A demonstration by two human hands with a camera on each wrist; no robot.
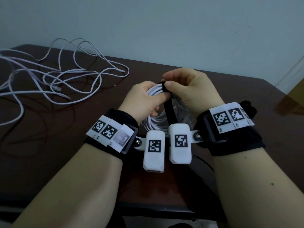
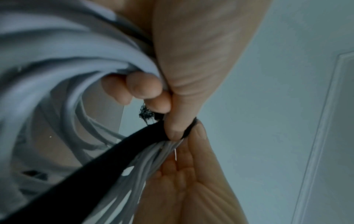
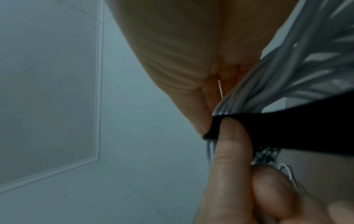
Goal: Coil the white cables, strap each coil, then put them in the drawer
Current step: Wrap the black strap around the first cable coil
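Observation:
A coil of white cable (image 1: 153, 124) is held upright above the dark table between both hands. My left hand (image 1: 158, 97) grips the coil's top left, thumb over the strands; in the left wrist view its fingers (image 2: 143, 87) curl through the coil (image 2: 47, 60). My right hand (image 1: 169, 82) pinches a black strap (image 1: 169, 112) that wraps over the coil's top and hangs down through its middle. The strap (image 3: 306, 128) crosses the bundled strands (image 3: 306, 60) in the right wrist view. A second white cable (image 1: 65, 74) lies loose and tangled at the table's far left.
The dark brown table (image 1: 49, 162) runs from the near edge to the pale wall behind. A plug end (image 1: 56, 88) of the loose cable lies among its loops. The table's right edge (image 1: 279, 94) borders a yellowish floor. No drawer is in view.

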